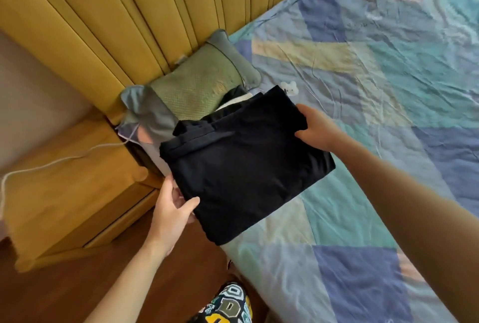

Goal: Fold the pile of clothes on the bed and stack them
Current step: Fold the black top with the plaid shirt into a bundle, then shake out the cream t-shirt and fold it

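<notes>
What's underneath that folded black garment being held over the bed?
Beyond the black garment, a strip of white and dark cloth shows beside the green pillow. How much lies beneath is covered. Both hands grip it.

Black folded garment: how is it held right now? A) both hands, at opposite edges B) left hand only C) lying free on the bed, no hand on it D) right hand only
A: the left hand grips the near-left edge of the black folded garment and the right hand grips its far-right edge.
</notes>
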